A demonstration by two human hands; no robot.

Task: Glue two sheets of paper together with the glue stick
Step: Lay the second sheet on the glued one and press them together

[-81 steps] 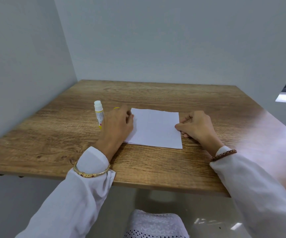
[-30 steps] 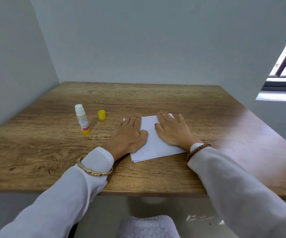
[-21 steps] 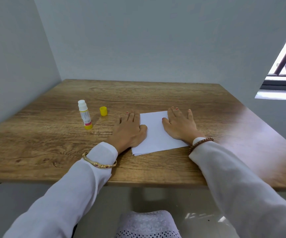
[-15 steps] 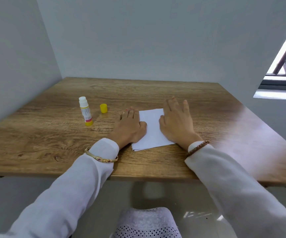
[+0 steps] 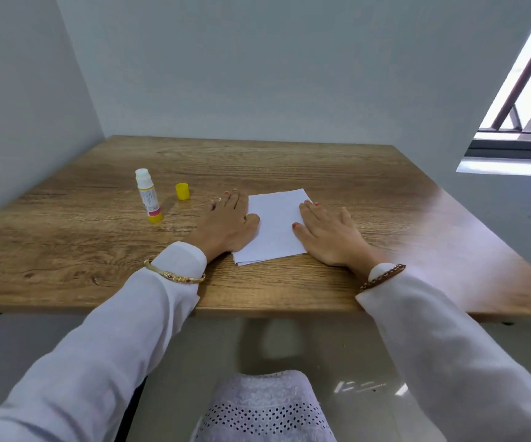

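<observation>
Now, by label:
Left hand (image 5: 225,224): flat, palm down, fingers straight and close together; lies on the left edge of the paper sheets (image 5: 273,228), thumb on the paper, fingertips on the wood just past the far left corner.
Right hand (image 5: 327,234): flat, palm down, fingers straight and slightly spread; covers the right edge of the sheets, thumb on the paper, outer fingers on the tabletop.
Paper sheets: white, stacked, lying flat between the two hands near the front middle of the table; a second edge peeks out at the near left corner; upper face bare between the thumbs.
Left wrist: gold bangle (image 5: 174,275) over a white sleeve (image 5: 149,298).
Right wrist: brown beaded bracelet (image 5: 382,277) at the cuff of the other white sleeve.
Glue stick (image 5: 148,195): upright, uncapped, white top, yellow base; stands left of the left hand, well apart from the paper, touched by neither hand.
Yellow cap (image 5: 182,191): alone on the wood, just right of the glue stick, between it and the left hand.
Table (image 5: 66,250): wooden, pushed into a corner of grey walls.
Window (image 5: 525,100): at the far right, with a slanted bar across it.
</observation>
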